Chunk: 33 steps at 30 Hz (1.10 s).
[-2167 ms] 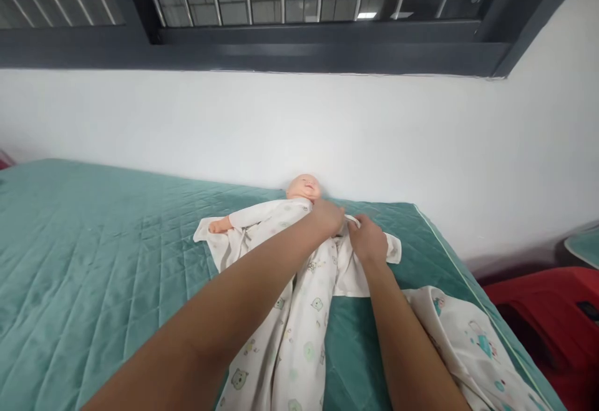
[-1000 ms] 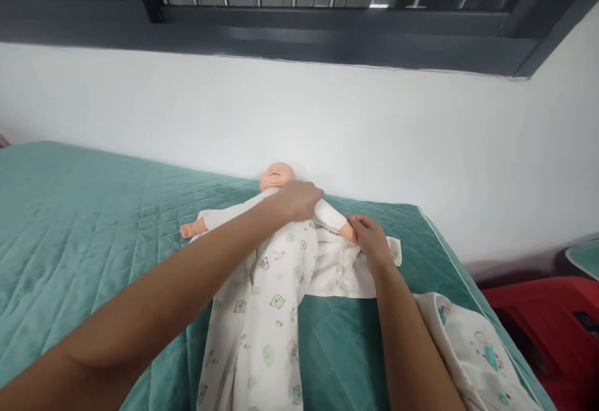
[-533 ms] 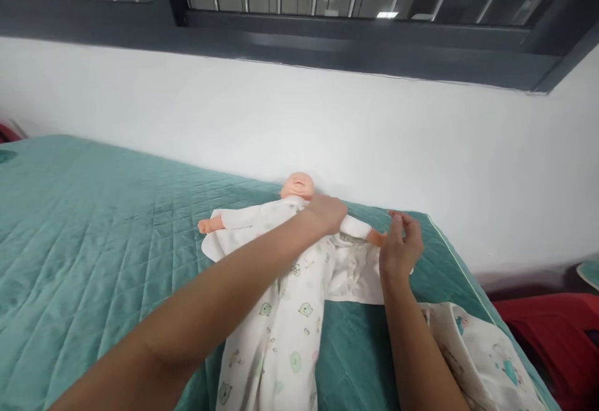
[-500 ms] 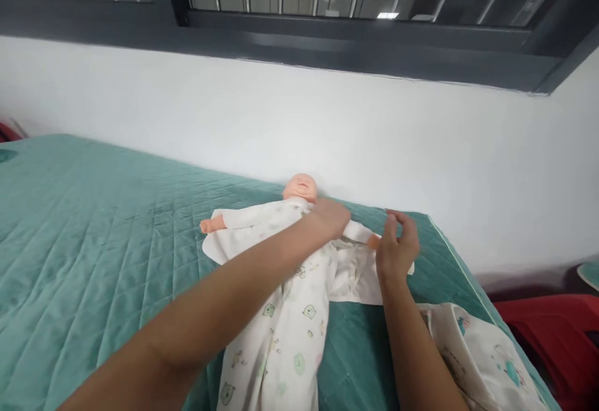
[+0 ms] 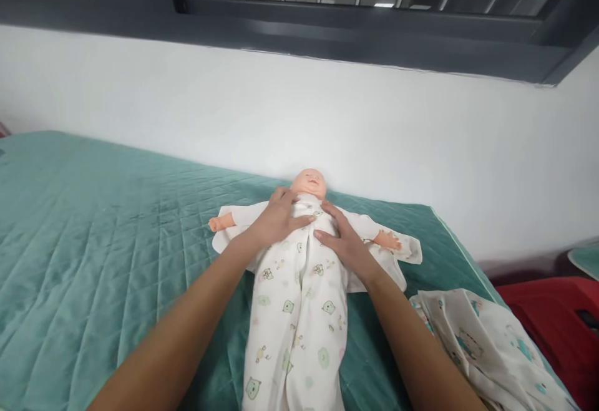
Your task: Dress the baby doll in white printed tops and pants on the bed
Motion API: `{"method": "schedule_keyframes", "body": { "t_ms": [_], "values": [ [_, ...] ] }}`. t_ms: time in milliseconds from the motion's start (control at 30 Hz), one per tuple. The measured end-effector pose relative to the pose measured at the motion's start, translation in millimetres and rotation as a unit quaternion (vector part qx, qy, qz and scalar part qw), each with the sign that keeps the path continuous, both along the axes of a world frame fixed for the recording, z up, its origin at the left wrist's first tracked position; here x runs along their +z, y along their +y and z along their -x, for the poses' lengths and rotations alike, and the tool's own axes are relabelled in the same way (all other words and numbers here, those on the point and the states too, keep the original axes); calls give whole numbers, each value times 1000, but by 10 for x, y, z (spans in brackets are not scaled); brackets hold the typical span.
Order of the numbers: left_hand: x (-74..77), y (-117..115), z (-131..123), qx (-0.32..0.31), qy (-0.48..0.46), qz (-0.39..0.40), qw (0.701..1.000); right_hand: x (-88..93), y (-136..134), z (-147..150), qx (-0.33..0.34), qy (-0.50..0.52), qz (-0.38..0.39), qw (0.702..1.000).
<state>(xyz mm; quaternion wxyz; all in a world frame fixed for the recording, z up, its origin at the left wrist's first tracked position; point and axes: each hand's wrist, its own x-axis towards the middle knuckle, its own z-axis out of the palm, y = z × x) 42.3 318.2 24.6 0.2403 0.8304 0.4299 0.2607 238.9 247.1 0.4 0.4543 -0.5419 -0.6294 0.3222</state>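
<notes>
A baby doll [image 5: 309, 181] lies on its back with its head toward the wall, arms stretched out to both sides. Over its body is a white baby outfit [image 5: 304, 311] printed with small green animals. My left hand [image 5: 279, 216] rests on the chest at the left, fingers spread. Opposite it, my right hand [image 5: 344, 242] touches the chest cloth with thumb and fingers apart. Beneath the doll's arms, a white garment [image 5: 390, 267] is spread out, its sleeve reaching past the hand on the right.
A green quilted cover [image 5: 116, 242] lies under everything. Another printed cloth [image 5: 486, 330] is bunched at the lower right. Beyond the bed edge stands a red plastic object [image 5: 552, 317]. A white wall [image 5: 281, 111] and barred window close off the far side.
My left hand has moved from across the doll's shoulder to the left of its chest. My right hand has left the doll's arm on the right and come onto the chest.
</notes>
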Motion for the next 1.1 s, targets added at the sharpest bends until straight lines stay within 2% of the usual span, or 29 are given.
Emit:
{"method": "schedule_keyframes", "body": {
  "t_ms": [133, 300, 433, 533, 633, 733, 867, 1000, 1100],
  "values": [
    [-90, -82, -124, 41, 17, -87, 995, 109, 23, -9, 27, -62, 3, 998],
    [-89, -208, -112, 71, 81, -205, 973, 218, 98, 118, 46, -174, -61, 982],
    [-86, -263, -62, 19, 109, -296, 949, 219, 29, 207, -4, -262, -143, 954],
    [-84, -291, -20, -52, 127, -313, 940, 191, -163, 246, -55, -295, -169, 939],
    [-78, -316, 40, -69, 133, -297, 943, 147, -402, 252, -77, -290, -156, 941],
    [-97, -347, 135, -70, 130, -282, 948, 102, -592, 215, -67, -258, -145, 953],
    [-215, -430, 350, -67, 113, -239, 962, 58, -731, 115, -55, -246, -120, 960],
    [-362, -595, 655, -4, 83, -115, 990, 5, -847, -9, -44, -259, -26, 965],
    [-408, -750, 865, -2, 35, 18, 999, -29, -979, -81, -3, -222, 52, 974]
  ]
}}
